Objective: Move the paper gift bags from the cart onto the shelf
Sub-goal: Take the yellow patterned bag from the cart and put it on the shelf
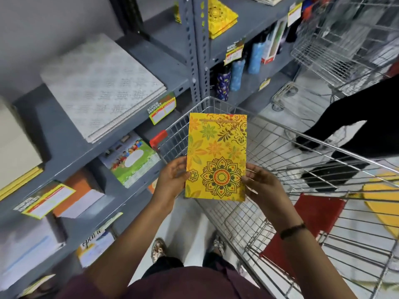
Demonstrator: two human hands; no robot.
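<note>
A flat yellow paper gift bag (216, 156) with floral and mandala print is held upright over the front corner of the wire cart (269, 134). My left hand (170, 180) grips its lower left edge and my right hand (261, 182) grips its lower right edge. More yellow gift bags (220, 18) lie stacked on an upper grey shelf (248, 16) to the right of the upright post. Another yellow item (382, 203) lies at the cart's right side, partly cut off.
Grey metal shelving (71, 145) on the left holds white patterned flat packs (101, 85), a children's book (129, 158) and price tags. Bottles (237, 74) stand on the right bay. A second wire cart (345, 39) and a person's dark-trousered leg (354, 130) are at the right.
</note>
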